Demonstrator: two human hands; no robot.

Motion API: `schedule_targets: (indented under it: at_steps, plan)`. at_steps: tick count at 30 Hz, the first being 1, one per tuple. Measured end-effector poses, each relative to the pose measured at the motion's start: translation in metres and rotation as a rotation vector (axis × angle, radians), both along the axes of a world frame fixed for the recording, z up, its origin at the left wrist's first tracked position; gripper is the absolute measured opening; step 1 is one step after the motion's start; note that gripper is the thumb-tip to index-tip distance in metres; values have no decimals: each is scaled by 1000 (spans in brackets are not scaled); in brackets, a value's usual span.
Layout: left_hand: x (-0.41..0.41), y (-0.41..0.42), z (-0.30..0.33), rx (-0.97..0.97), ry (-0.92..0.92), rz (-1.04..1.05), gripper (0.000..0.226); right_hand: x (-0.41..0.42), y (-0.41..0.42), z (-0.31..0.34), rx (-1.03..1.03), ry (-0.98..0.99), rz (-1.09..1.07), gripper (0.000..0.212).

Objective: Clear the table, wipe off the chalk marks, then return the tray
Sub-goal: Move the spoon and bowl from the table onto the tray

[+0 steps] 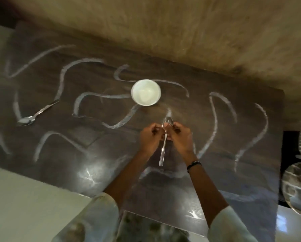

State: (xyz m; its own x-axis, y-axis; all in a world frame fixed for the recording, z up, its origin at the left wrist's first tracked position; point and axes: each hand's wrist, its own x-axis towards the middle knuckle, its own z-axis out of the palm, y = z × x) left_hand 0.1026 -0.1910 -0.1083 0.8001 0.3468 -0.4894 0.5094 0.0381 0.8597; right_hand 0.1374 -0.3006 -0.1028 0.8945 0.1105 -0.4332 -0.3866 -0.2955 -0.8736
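While both hands (pixel 165 135) pinch one spoon (pixel 165 137), I'd say we're mid-clearing — bowl (pixel 145 92) and other spoon (pixel 37 114) next.

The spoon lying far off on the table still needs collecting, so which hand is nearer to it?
Left. The left hand is closer to that spoon, though well apart from it; the right hand is farther still. Both hold another spoon.
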Motion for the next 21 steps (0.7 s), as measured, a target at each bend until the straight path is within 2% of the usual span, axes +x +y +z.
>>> schedule_targets:
  at_steps: [2, 7, 13, 17, 20, 21]
  plan:
    - [-16, 45, 6, -60, -25, 72, 15, -6, 47, 1, -43, -57, 57, 22]
    - [-54, 165, 2, -99, -66, 331, 17, -20, 163, -1, 34, -32, 96, 15]
    - [-77, 300, -20, -138, 37, 1035, 28, -31, 266, -5, 43, -53, 223, 30]
    - [-88, 362, -40, -150, 39, 1327, 19, -39, 314, -7, 69, -39, 283, 26]
    - [-88, 387, -69, 11, 191, 1396, 63, -40, 338, -8, 68, -47, 350, 22]
    - [-87, 393, -66, 72, 227, 1368, 66, -39, 344, -8, 60, -49, 371, 20]
